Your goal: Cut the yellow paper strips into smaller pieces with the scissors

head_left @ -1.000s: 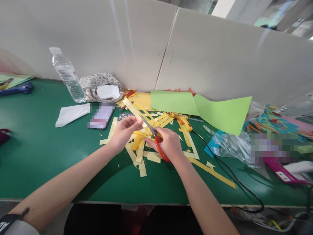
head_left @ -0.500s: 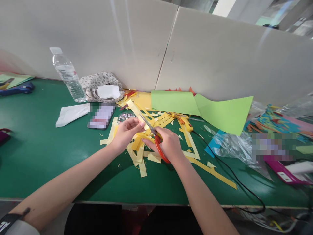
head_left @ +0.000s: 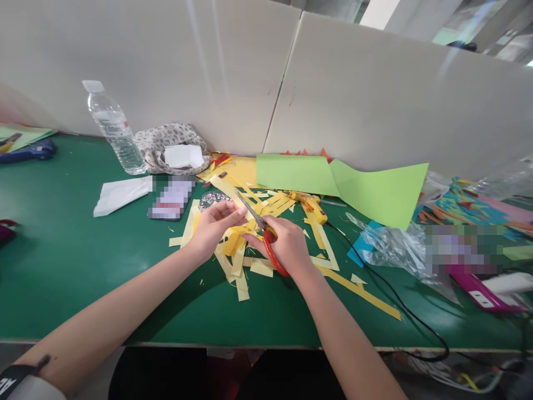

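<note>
Between the thumb and fingers of my left hand (head_left: 215, 228) is a pale yellow paper strip (head_left: 223, 186), its free end pointing up and left. My right hand (head_left: 287, 244) is closed around the red handles of a pair of scissors (head_left: 272, 253). Their metal blades lie along the strip, close to my left fingertips; whether they bite into the paper is hard to see. Beneath both hands spreads a heap of yellow paper strips and scraps (head_left: 239, 266). Just behind the heap, right of my right hand, lies a yellow glue gun (head_left: 315, 210) with a black cable.
A water bottle (head_left: 116, 133) and a spotted fabric pouch (head_left: 166, 136) stand at the back left, near a phone (head_left: 171, 200) and a white tissue (head_left: 121, 194). Green paper sheets (head_left: 295, 173) lean on the partition. Crumpled clear plastic (head_left: 395, 250) lies at right.
The upper end of the strip has swung slightly left and down, apart from the blades. My hands stay almost in place, and the view has shifted a little.
</note>
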Demonstrator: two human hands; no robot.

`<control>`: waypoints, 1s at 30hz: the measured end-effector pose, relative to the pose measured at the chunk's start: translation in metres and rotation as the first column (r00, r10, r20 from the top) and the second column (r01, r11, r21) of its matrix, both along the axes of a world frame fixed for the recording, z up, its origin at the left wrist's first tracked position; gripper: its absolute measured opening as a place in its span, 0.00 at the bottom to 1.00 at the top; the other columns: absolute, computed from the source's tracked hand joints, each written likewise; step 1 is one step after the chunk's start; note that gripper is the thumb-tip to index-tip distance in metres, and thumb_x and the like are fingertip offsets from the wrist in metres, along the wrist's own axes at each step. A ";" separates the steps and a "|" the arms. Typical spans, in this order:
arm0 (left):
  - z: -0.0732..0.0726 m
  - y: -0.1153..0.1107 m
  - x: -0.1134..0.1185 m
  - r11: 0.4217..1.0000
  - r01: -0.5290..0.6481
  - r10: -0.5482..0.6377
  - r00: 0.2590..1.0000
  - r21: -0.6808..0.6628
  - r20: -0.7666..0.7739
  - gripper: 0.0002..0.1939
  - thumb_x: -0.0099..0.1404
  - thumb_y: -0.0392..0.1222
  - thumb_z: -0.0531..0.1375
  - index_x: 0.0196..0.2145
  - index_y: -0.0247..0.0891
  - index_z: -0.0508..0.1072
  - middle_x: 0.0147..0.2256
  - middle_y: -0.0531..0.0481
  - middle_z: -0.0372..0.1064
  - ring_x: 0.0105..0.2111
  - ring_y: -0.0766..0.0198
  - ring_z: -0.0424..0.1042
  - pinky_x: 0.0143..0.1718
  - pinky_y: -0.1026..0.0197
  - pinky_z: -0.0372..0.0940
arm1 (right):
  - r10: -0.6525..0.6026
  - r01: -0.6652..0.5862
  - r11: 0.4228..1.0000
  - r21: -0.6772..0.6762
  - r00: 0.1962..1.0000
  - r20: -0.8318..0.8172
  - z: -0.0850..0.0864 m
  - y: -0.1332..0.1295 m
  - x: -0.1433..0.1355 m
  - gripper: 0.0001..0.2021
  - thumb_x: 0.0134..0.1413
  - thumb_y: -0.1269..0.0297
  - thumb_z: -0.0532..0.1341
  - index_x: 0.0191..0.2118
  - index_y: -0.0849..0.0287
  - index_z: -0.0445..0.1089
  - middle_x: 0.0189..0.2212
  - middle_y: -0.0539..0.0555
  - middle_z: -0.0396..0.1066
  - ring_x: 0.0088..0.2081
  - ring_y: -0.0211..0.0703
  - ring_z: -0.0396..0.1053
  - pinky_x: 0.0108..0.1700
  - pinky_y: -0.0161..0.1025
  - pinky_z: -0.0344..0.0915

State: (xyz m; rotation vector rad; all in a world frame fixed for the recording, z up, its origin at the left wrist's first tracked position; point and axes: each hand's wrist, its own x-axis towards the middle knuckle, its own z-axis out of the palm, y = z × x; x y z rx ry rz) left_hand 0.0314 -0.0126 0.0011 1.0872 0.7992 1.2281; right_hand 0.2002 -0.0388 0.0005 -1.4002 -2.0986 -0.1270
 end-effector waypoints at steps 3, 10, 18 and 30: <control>0.001 0.000 -0.001 1.000 0.005 -0.005 1.000 0.007 -0.009 0.08 0.53 0.43 0.64 0.27 0.37 0.71 0.27 0.53 0.68 0.28 0.69 0.69 0.39 0.62 0.66 | -0.003 0.003 1.000 0.006 1.000 -0.002 -0.001 0.000 0.000 0.17 0.49 0.46 0.58 0.30 0.58 0.66 0.21 0.50 0.67 0.25 0.37 0.62 0.28 0.33 0.56; 0.004 0.001 -0.003 0.992 -0.108 0.104 0.992 0.064 0.073 0.08 0.54 0.42 0.63 0.29 0.38 0.69 0.28 0.54 0.65 0.30 0.70 0.67 0.36 0.64 0.66 | -0.007 0.007 1.000 -0.005 1.000 -0.006 -0.001 0.001 0.000 0.19 0.50 0.45 0.56 0.30 0.58 0.66 0.20 0.50 0.65 0.23 0.37 0.61 0.27 0.33 0.54; 0.002 0.004 -0.003 0.987 -0.139 0.132 0.987 0.080 0.089 0.08 0.54 0.41 0.64 0.27 0.37 0.68 0.26 0.56 0.63 0.26 0.73 0.65 0.33 0.67 0.64 | 0.001 -0.002 1.000 -0.026 1.000 -0.015 0.000 -0.002 -0.003 0.19 0.49 0.45 0.57 0.31 0.58 0.66 0.22 0.51 0.67 0.25 0.38 0.63 0.28 0.33 0.55; -0.003 0.003 0.000 0.990 -0.082 0.073 0.994 0.115 0.080 0.07 0.55 0.41 0.63 0.26 0.36 0.70 0.26 0.54 0.63 0.26 0.73 0.64 0.31 0.68 0.64 | -0.008 0.008 0.999 -0.042 1.000 -0.005 0.002 -0.004 -0.004 0.17 0.48 0.47 0.57 0.34 0.58 0.66 0.26 0.52 0.70 0.29 0.40 0.66 0.29 0.33 0.56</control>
